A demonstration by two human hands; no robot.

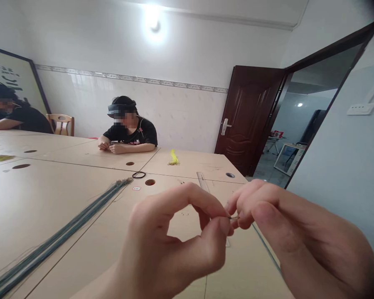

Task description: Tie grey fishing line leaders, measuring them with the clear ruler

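Above the table, my left hand (180, 236) pinches the tip of a thin strand between thumb and index finger. My right hand (277, 220) is closed close beside it, its fingertips at the same short end. A blue-green strand (266, 247) runs down from beneath my right hand toward the table's near side; the part inside the fingers is hidden. To the left lies a long bundle of blue-green strands (81, 218), with frayed, brownish ends at the far tip.
The table (65, 182) has cable holes (150, 182). A black ring (139, 175), a small label (136, 188), a clear ruler (202, 181) and a yellow strand bundle (173, 158) lie on it. Opposite sits a person (131, 128); another is far left. A brown door (249, 116) stands open.
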